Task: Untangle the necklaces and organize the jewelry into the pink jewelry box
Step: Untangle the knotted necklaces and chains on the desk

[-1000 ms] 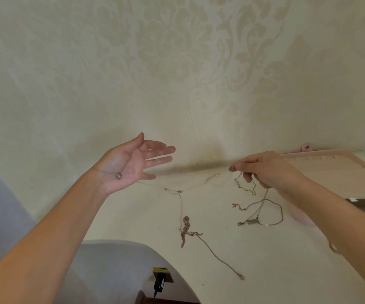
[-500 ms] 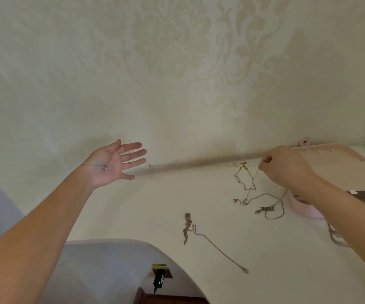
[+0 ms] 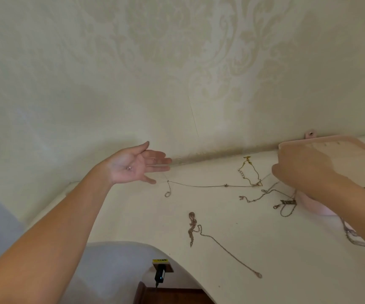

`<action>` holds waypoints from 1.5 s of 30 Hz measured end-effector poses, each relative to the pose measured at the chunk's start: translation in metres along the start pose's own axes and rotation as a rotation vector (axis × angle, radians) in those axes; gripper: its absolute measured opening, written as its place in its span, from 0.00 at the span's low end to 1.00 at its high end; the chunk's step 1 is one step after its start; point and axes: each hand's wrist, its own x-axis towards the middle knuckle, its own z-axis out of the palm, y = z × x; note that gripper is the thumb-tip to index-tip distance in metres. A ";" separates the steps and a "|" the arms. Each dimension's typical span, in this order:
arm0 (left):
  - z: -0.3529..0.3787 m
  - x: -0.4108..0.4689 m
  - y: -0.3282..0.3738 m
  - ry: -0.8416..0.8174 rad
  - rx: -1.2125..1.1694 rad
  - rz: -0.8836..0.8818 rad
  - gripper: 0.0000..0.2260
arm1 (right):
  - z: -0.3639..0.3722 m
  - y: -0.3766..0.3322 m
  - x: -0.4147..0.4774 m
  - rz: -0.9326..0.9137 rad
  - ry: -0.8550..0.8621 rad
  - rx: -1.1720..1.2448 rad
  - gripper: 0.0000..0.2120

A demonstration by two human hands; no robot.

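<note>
Your left hand (image 3: 131,165) flat, palm up, small ring (image 3: 129,168) on it; right hand (image 3: 304,170) pinches thin chain (image 3: 199,186), taut. Other necklaces (image 3: 199,229) loose on table (image 3: 276,255) beside pink jewelry box (image 3: 315,208): boxing not yet done.

The left hand (image 3: 133,165) lies open, palm up, a small metal piece (image 3: 129,168) on it. A thin chain (image 3: 199,185) stretches from beside its fingertips to the right hand (image 3: 304,170) (blurred), which pinches it. Other necklaces (image 3: 191,227) lie scattered on the white table (image 3: 265,288) near the pink jewelry box (image 3: 322,139).
</note>
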 end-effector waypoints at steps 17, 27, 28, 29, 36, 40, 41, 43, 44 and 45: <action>-0.025 -0.008 -0.004 -0.143 -0.046 0.147 0.28 | -0.012 -0.006 -0.009 -0.056 0.010 -0.149 0.13; 0.085 -0.063 0.064 -0.319 0.294 0.384 0.21 | 0.000 -0.055 -0.044 -0.534 -0.311 0.886 0.38; 0.091 -0.069 0.067 -0.329 0.293 0.417 0.21 | -0.001 -0.057 -0.047 -0.526 -0.413 0.963 0.39; 0.096 -0.073 0.068 -0.337 0.289 0.448 0.22 | -0.003 -0.058 -0.049 -0.511 -0.510 1.000 0.39; 0.098 -0.087 0.067 -0.333 0.295 0.525 0.38 | -0.020 -0.052 -0.056 -0.589 -0.674 1.163 0.13; 0.086 -0.090 0.062 -0.228 0.152 0.612 0.43 | -0.030 -0.041 -0.048 -0.567 -0.560 1.156 0.13; 0.085 -0.089 0.061 -0.195 0.147 0.621 0.45 | -0.030 -0.039 -0.047 -0.560 -0.538 1.171 0.14; 0.085 -0.087 0.059 -0.145 0.166 0.609 0.48 | -0.030 -0.037 -0.046 -0.566 -0.520 1.173 0.14; 0.084 -0.085 0.058 -0.141 0.177 0.585 0.49 | -0.030 -0.037 -0.046 -0.583 -0.524 1.163 0.13; 0.084 -0.083 0.056 -0.156 0.192 0.548 0.50 | -0.030 -0.037 -0.045 -0.598 -0.523 1.147 0.12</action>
